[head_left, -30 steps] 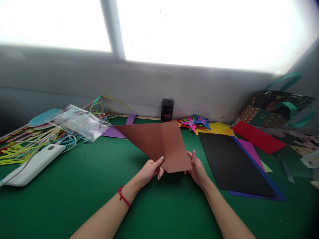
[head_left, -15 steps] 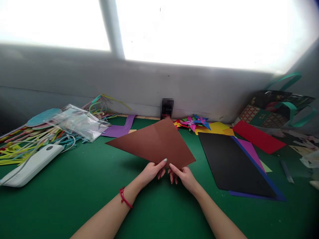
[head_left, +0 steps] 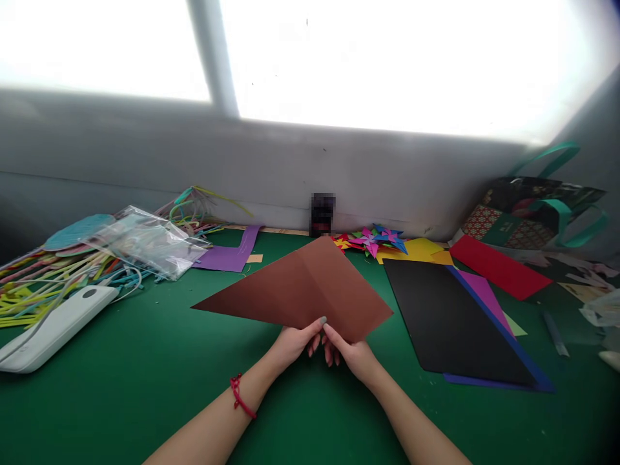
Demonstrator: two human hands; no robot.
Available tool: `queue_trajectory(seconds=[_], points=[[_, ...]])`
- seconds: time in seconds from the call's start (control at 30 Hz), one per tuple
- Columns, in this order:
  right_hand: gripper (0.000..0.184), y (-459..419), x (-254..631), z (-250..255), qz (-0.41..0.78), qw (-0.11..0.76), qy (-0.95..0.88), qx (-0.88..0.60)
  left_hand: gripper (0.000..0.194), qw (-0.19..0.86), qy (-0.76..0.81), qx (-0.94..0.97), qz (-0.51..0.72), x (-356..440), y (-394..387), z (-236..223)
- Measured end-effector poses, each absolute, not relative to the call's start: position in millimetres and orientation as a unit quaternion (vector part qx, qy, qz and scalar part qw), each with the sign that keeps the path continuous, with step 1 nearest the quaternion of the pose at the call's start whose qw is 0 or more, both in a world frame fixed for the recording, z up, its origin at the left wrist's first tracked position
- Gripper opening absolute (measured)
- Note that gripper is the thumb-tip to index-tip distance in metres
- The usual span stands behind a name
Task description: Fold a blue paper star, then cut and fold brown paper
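Note:
A brown sheet of paper (head_left: pixel 300 284) is held up in front of me over the green table, bent along a line near its middle so that its two sides slope away. My left hand (head_left: pixel 298 341) pinches its near edge, thumb on top and fingers beneath. Right beside it, my right hand (head_left: pixel 349 349) grips the same edge in the same way, the two thumb tips almost touching. A red cord bracelet (head_left: pixel 242 395) circles my left wrist. The fingers under the paper are partly hidden.
Black card (head_left: pixel 455 323) lies on blue and magenta sheets at right, below a red sheet (head_left: pixel 501 266). Folded paper stars (head_left: pixel 375 240) sit at the back near yellow paper. At left are a white corded device (head_left: pixel 61 329), plastic bag (head_left: pixel 155 242), pipe cleaners and purple paper (head_left: pixel 227 257).
The brown paper has dipped slightly toward me and bends more clearly along its middle, its side corners spread wider. My hands have moved closer together and slightly down, still gripping it.

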State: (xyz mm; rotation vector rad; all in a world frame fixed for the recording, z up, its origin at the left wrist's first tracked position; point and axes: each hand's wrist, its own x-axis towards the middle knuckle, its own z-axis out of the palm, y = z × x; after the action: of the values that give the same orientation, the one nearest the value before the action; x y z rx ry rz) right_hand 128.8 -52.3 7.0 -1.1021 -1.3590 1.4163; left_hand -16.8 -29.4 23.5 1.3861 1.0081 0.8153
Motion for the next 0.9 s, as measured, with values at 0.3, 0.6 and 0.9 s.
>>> queue_trajectory(seconds=[0.3,0.6,0.9], points=[[0.036,-47,137,9,0.568,0.466,-0.489,-0.471,0.059,0.544,0.498,0.584,0.339,-23,-24,17],[0.042,-47,142,9,0.565,0.484,-0.475,-0.47,0.064,0.553,0.503,0.57,0.341,-29,-19,19],[0.045,-41,146,7,0.552,0.517,-0.448,-0.477,0.067,0.574,0.49,0.536,0.377,-32,-15,19]])
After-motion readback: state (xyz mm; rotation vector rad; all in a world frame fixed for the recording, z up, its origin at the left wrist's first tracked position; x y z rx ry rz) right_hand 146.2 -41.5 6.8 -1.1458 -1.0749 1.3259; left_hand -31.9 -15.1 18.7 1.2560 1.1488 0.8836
